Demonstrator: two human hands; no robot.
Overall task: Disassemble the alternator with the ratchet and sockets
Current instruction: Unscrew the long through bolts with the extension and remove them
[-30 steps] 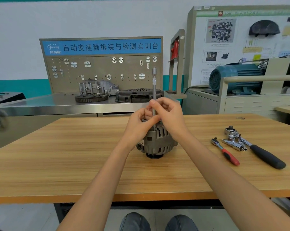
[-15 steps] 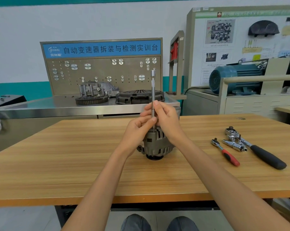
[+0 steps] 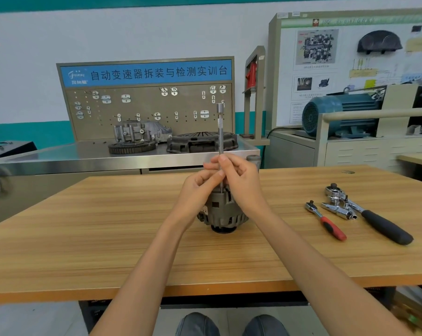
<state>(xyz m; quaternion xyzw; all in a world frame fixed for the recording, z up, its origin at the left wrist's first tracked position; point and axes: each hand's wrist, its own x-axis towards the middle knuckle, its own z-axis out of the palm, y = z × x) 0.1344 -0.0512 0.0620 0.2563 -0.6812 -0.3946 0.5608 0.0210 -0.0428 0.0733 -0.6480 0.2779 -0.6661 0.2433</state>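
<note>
A grey alternator (image 3: 223, 212) stands on the wooden table (image 3: 108, 238) in the middle of the view. A long steel extension bar (image 3: 220, 132) rises upright from its top. My left hand (image 3: 198, 187) and my right hand (image 3: 241, 183) both pinch the bar's lower part just above the alternator. The bar's lower end and the top of the alternator are hidden by my fingers. A red-handled ratchet (image 3: 326, 220), a black-handled ratchet (image 3: 374, 219) and chrome sockets (image 3: 338, 209) lie to the right.
Behind the table stands a steel bench (image 3: 59, 158) with a pegboard (image 3: 144, 110), a gear ring (image 3: 132, 146) and a clutch cover (image 3: 201, 141). A blue motor (image 3: 338, 115) sits on a cabinet at the back right. My knees show below the table edge.
My fingers have shifted round the bar, and both hands sit slightly higher on it. The bar stays upright on the alternator. The tools on the right have not moved.
</note>
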